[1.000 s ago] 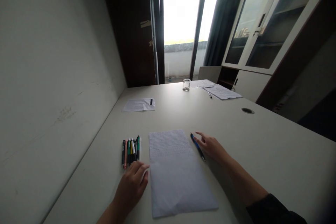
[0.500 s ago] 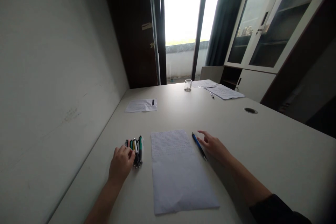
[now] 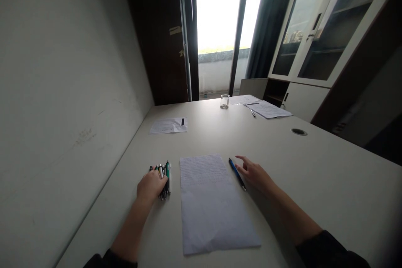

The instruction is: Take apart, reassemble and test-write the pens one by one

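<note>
My left hand [image 3: 151,185] lies over the left side of a bunch of pens [image 3: 167,176], its fingers curled round them; the fingertips are partly hidden. Green, white and dark barrels stick out past the hand, side by side on the table. On the right, my right hand [image 3: 253,173] rests with the index finger stretched out and nothing held. Just left of its fingers lies a blue and black pen [image 3: 238,174]. Between the hands is a sheet of paper [image 3: 213,213] with handwritten lines across its upper part; neither hand touches it.
Farther back on the white table [image 3: 207,134] are a folded paper [image 3: 168,126], a clear glass [image 3: 224,101], a stack of papers [image 3: 270,109] and another pen [image 3: 253,113]. A round cable hole [image 3: 299,132] sits at the right. The wall [image 3: 78,92] borders the left edge.
My left hand has moved up and right, farther over the pens, covering more of them. The right hand, the blue pen and the paper have stayed in place.
</note>
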### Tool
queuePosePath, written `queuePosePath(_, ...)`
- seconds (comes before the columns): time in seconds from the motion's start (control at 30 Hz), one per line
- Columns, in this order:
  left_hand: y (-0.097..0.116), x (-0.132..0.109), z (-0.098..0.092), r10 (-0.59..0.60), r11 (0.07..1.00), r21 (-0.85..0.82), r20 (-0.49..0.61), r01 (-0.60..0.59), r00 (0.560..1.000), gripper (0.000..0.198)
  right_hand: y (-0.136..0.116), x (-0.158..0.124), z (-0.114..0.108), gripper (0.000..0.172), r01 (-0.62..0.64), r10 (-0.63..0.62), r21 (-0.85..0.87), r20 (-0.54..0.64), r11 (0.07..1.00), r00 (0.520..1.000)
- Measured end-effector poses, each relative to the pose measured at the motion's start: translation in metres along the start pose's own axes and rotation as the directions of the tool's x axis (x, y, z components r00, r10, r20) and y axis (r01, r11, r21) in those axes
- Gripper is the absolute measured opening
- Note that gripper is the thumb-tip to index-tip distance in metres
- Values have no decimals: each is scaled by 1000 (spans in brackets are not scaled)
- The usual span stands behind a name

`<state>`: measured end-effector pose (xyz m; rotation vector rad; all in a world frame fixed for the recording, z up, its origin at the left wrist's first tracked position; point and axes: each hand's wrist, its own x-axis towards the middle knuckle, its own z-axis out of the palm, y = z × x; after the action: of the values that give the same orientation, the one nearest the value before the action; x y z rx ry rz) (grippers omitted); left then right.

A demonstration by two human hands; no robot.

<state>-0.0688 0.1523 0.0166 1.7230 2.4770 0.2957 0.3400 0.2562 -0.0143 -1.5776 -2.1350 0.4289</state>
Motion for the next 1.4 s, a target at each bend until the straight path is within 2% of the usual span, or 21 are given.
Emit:
queuePosePath(0.17, 2, 8, 1, -52, 993, -106, 24, 54, 998, 23, -1, 0, -1, 49, -1, 1, 5, 4, 1000, 1000)
queuePosePath(0.3, -3, 4, -9, -69, 962, -265, -9, 64, 998, 23, -1, 0, -1, 49, 4, -4, -1, 5, 1000, 1000)
queuePosePath(0.4, -7, -5, -20, -57, 896, -441, -15, 45, 998, 24, 0, 0, 0, 49, 6, -6, -7, 7, 1000, 1000)
queuePosePath(0.53, -1, -21, -24, -12, 743, -669, -22, -6, 1000, 41, 1, 0, 1, 49, 1, -1, -5, -2, 1000, 1000)
queuePosePath(0.57, 4, -26, -23, -3, 680, -733, -29, -20, 1000, 44, 1, 0, 1, 49, 2, -2, -2, -5, 1000, 1000)
queuePosePath(0.63, 15, -36, -19, -5, 288, -958, -9, -7, 1000, 58, 1, 0, 1, 50, 5, -5, 6, -6, 1000, 1000)
queuePosePath(0.67, 22, -40, -17, 0, 147, -989, 1, 1, 1000, 69, 1, 0, 1, 50, 5, -5, 11, -5, 1000, 1000)
queuePosePath(0.73, 34, -49, -14, -2, -29, -1000, 7, 7, 1000, 86, 0, -1, 2, 51, 6, -5, 20, -7, 1000, 1000)
queuePosePath(0.77, 39, -53, -13, 2, -75, -997, 14, 14, 1000, 90, 0, -1, 2, 51, 8, -7, 25, -12, 1000, 1000)
queuePosePath(0.93, 54, -64, -7, 16, -126, -992, 10, 12, 1000, 88, -7, -3, -2, 51, 13, -9, 41, -94, 999, 995)
queuePosePath(1.13, 56, -65, -2, 6, -164, -986, -34, -33, 999, 80, -33, -11, -6, 40, 64, -43, 75, -259, 995, 965)
queuePosePath(1.3, 54, -64, 0, -40, -168, -982, -81, -86, 996, 72, -65, -26, 2, 34, 195, -166, 125, -209, 973, 964)
queuePosePath(1.4, 54, -64, 1, -80, -178, -976, -117, -129, 990, 71, -84, -37, 11, 32, 267, -248, 149, -136, 952, 959)
